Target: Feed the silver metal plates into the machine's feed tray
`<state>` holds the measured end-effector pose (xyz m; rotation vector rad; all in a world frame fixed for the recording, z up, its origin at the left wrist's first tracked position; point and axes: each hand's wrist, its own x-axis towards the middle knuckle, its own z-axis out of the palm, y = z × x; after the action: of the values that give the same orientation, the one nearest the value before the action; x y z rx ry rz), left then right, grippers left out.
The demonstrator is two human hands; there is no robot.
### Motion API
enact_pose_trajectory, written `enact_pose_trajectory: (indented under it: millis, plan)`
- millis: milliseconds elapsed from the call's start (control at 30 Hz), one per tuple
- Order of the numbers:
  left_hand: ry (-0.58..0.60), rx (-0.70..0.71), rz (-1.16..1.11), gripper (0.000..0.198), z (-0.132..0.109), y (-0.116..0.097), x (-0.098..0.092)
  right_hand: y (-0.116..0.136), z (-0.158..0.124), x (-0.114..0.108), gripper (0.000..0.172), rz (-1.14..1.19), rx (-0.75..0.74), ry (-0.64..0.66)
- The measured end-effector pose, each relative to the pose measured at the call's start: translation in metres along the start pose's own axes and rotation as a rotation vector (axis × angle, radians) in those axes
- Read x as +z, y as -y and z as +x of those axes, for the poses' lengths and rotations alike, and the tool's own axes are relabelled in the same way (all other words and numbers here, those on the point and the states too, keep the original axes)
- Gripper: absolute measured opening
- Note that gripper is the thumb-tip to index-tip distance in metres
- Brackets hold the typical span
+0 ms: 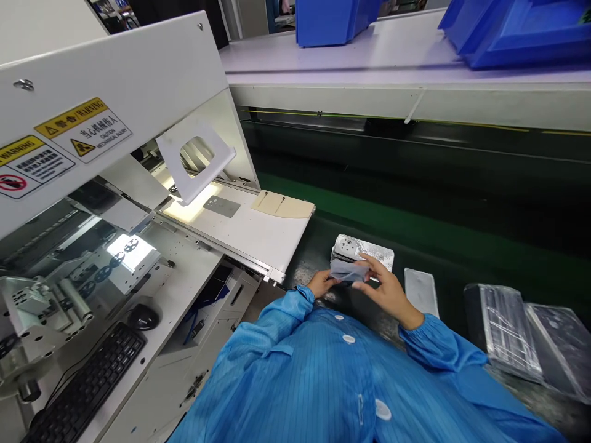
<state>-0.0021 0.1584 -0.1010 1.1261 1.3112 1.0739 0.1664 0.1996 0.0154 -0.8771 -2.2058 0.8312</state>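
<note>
The person's left hand (322, 283) and right hand (390, 294) both pinch a thin grey sheet (347, 271). It is held just above a shiny silver cover (364, 247) on the dark worktop (415, 227). The step looks like handling the sheet. Any next move needs soft, even fingers so the sheet does not bend.

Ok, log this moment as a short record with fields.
left hand: grips the left end of a thin grey sheet
right hand: pinches the same sheet's right end
behind the sheet: silvery cover on the belt
right of hands: flat silver plate, wrapped stacks
left side: white machine, keyboard, mouse
</note>
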Motion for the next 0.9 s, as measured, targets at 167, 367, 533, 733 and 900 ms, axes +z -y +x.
enact_pose_trajectory:
  millis: [167, 367, 533, 733, 900]
  plan:
    - [0.003, 0.002, 0.013, 0.022, -0.001, 0.001, -0.005, -0.008, 0.005, 0.006, 0.015, -0.141, -0.190, -0.006]
    - [-0.016, -0.006, 0.009, 0.040, -0.001, 0.004, -0.006, 0.006, 0.011, -0.002, 0.024, -0.214, -0.211, -0.138]
    - [-0.045, -0.005, -0.006, 0.042, 0.001, 0.009, -0.005, 0.013, 0.007, -0.003, 0.031, -0.193, -0.191, -0.081]
    - [-0.055, -0.026, -0.010, 0.043, 0.003, 0.010, -0.002, 0.020, 0.009, -0.009, 0.024, -0.212, -0.126, -0.090]
    - [-0.035, -0.056, -0.022, 0.028, 0.003, 0.010, 0.000, 0.034, 0.014, -0.023, 0.027, -0.210, -0.132, -0.129]
